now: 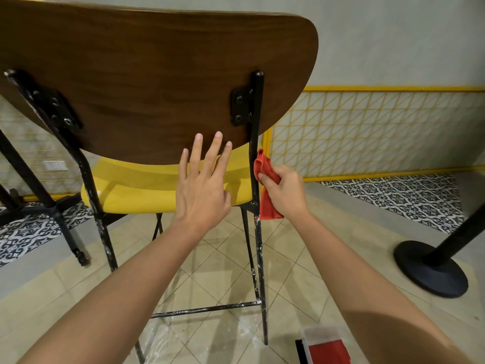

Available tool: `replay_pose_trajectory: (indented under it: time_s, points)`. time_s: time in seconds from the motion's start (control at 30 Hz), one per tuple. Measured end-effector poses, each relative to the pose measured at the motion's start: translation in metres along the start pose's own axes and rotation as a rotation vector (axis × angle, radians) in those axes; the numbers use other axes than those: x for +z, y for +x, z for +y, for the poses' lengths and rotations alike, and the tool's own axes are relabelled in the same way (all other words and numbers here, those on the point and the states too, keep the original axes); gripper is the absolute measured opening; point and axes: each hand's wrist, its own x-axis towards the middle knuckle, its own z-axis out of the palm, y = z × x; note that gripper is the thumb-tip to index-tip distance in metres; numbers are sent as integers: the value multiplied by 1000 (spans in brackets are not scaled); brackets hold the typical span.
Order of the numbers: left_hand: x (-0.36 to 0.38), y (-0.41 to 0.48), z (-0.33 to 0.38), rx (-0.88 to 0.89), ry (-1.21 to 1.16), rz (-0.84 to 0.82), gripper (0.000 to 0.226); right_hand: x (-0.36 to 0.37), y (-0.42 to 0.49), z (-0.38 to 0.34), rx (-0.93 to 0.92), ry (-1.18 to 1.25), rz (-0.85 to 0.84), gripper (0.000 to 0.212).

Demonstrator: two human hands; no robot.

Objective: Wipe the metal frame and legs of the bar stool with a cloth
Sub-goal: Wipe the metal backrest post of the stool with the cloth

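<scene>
Head view: left hand spread near backrest, right hand pinching cloth against frame.

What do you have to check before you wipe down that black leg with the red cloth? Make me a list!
1. Cloth grip: the right hand holds the red cloth bunched up. Ok.
2. Cloth on metal: it touches the right frame bar beside the yellow seat. Ok.
3. Stool steadied: the left hand is open by the wooden backrest; whether it presses, cannot tell.
4. Path downward: nothing blocks the bar below the cloth. Ok.
5. Bar clean: white specks show lower down. Not ok.
6. Floor: a red-and-clear box lies near the bar's foot. Probably ok, but watch it.
</scene>
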Motion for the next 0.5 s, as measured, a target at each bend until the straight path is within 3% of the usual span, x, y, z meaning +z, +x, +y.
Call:
replay_pose_trajectory:
  time_s: [0.13, 0.33, 0.5]
  points:
    - [1, 0, 1, 1, 2, 6, 92, -15, 1, 9, 48, -73, -157, 20]
    - [1, 0, 4, -2, 0, -15, 92, -8, 4, -7, -8, 7, -58, 15]
    - [1, 0, 4, -5, 1, -15, 92, -19, -3, 11, 93, -127, -275, 13]
